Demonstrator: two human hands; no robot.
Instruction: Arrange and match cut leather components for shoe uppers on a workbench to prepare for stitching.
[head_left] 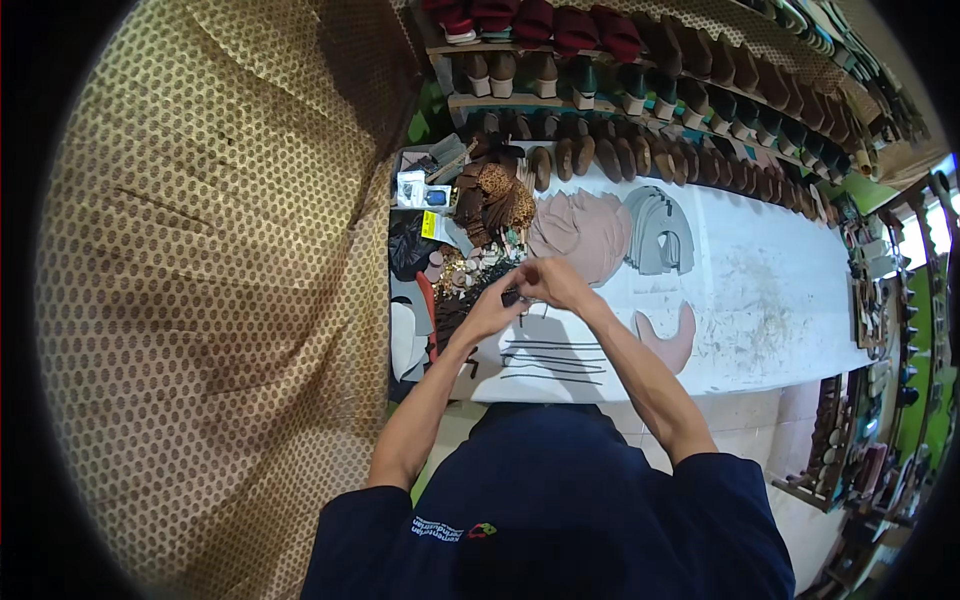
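Navy short-sleeved shirt (545, 490): on the person, nearest, below the grip. Left hand (490, 310), bare: fingers bent, tips close against the right. Right hand (552, 284), bare: thumb and fingers drawn in. A small dark piece may sit between them; too small to tell, so whether either hand pinches it cannot be told. Thin black cord-like strips (556, 346), several, roughly parallel: on the white-topped table (790, 330), bodyward of the grip. Pale pink U-shaped flat piece (670, 354): right of the grip, bodyward. Pinkish-beige flat pieces (580, 240), stacked: just beyond the right hand. Grey arched flat pieces (650, 222), stacked: farther right. Mixed small parts (470, 272), heaped: left of the grip.
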